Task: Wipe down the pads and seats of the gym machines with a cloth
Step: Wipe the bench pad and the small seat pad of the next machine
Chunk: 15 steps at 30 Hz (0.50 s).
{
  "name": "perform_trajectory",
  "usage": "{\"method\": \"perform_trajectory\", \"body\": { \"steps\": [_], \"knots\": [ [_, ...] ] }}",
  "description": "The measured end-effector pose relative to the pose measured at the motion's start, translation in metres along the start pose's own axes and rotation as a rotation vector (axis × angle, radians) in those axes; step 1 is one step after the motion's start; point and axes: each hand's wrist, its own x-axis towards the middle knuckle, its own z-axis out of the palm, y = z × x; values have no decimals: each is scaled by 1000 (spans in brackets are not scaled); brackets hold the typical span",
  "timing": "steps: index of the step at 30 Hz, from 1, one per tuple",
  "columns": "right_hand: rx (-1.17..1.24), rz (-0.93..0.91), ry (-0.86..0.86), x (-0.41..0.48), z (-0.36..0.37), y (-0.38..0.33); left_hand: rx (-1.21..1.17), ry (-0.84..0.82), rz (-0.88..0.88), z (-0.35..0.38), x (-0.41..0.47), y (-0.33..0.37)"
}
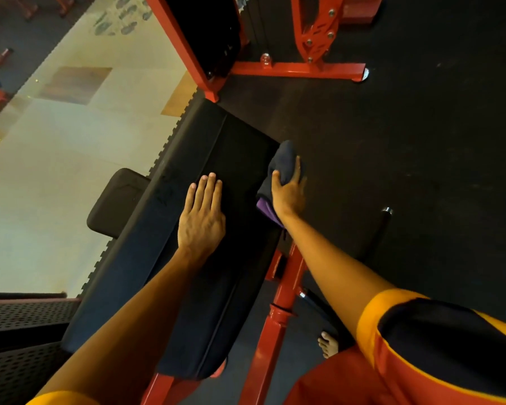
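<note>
Cloth (284, 160) under grip of right hand (288, 195), at right edge of pad (237, 147)

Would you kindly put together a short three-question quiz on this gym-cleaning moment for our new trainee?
1. True or false: the left hand lies flat, with its fingers straight, on the long black pad.
2. Which hand grips the cloth at the pad's right edge? A) the left hand B) the right hand C) neither hand
3. Fill in the missing word: the frame post beneath the pad is painted ____.

Key: 1 true; 2 B; 3 red.
</note>
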Motion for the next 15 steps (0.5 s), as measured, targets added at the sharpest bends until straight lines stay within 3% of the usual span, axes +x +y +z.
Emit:
{"method": "perform_trajectory", "body": {
  "steps": [3, 9, 15],
  "knots": [
    [-14, 33, 8, -12, 2, -2, -18, 7, -15, -5, 11, 4],
    [114, -112, -10, -77, 8, 39, 7, 47, -69, 1, 32, 15],
    [168, 163, -64, 40, 1, 13, -5, 79, -70, 5, 36, 16]
  ]
}}
